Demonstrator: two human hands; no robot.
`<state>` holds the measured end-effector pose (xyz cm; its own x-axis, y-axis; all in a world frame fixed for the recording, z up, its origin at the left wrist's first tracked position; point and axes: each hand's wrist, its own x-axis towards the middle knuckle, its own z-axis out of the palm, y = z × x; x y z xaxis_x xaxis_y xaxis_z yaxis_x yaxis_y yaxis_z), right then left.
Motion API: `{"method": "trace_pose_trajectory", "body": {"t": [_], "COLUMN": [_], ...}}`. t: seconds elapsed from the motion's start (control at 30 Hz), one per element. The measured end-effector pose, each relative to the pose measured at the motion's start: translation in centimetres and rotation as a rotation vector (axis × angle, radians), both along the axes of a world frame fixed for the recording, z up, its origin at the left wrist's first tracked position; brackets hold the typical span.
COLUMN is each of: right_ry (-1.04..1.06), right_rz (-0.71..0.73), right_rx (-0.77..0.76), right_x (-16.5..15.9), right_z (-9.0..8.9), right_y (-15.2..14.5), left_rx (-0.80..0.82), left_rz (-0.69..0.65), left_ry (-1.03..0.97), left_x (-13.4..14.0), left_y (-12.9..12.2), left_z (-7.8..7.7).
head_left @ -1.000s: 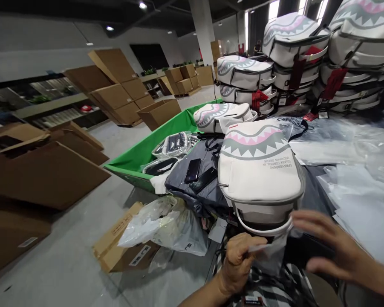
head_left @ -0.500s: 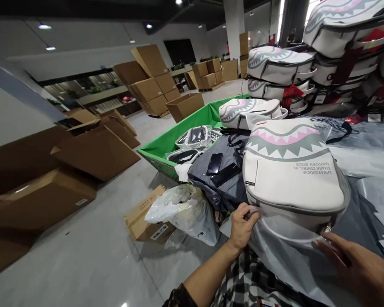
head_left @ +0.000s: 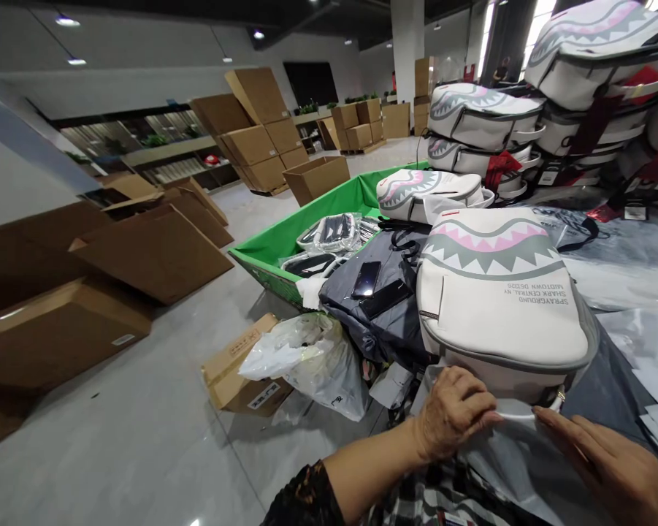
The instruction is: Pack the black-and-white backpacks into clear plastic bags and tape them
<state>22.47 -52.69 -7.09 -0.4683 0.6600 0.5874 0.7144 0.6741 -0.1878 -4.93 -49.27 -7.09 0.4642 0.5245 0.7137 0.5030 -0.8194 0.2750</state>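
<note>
The clear plastic bag point(head_left: 518, 446) is lying at the near end of the white shark-mouth backpack point(head_left: 501, 299), which is resting on the cluttered table. The left hand point(head_left: 453, 413) is pinching the bag's edge in curled fingers; the right hand point(head_left: 607, 467) is lying flat and open on the film. The thin film could tear, or slip from the pinch and bunch against the backpack's end.

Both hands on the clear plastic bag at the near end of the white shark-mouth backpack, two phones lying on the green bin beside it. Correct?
Not quite. In the head view the two phones lie on the grey fabric pile next to the white shark-mouth backpack, not on the green bin. The rest holds: the left hand and right hand are both on the clear plastic bag at the backpack's near end.
</note>
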Motion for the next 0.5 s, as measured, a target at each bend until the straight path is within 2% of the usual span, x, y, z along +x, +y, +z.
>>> {"method": "trace_pose_trajectory", "body": {"t": [0.07,0.13,0.2,0.27,0.4,0.5], "right_ry": [0.165,0.385,0.56,0.66,0.805,0.754], "right_rz": [-0.122,-0.259,-0.341,-0.357,-0.435,-0.428], "right_rx": [-0.127,-0.311,-0.499,-0.6,-0.521,-0.405], "right_x": [0.3,0.8,1.0,0.5,-1.7,-2.8], "right_z": [-0.6,-1.0,-1.0,-0.4,1.2,1.6], "right_y": [-0.7,-1.4,-2.1,-2.3,-0.9,0.9], "left_rx": [0.053,0.103,0.129,0.158,0.204,0.25], "left_rz": [-0.064,-0.101,-0.088,-0.056,-0.054,-0.074], "left_ry": [-0.01,-0.032,-0.05,-0.082,-0.079,-0.053], "left_x": [-0.3,-0.6,-0.8,-0.9,-1.1,-1.4], "left_y": [1.1,1.6,1.5,1.1,0.7,0.8], "left_z": [-1.7,-2.6,-2.5,-2.0,-1.0,-1.0]}}
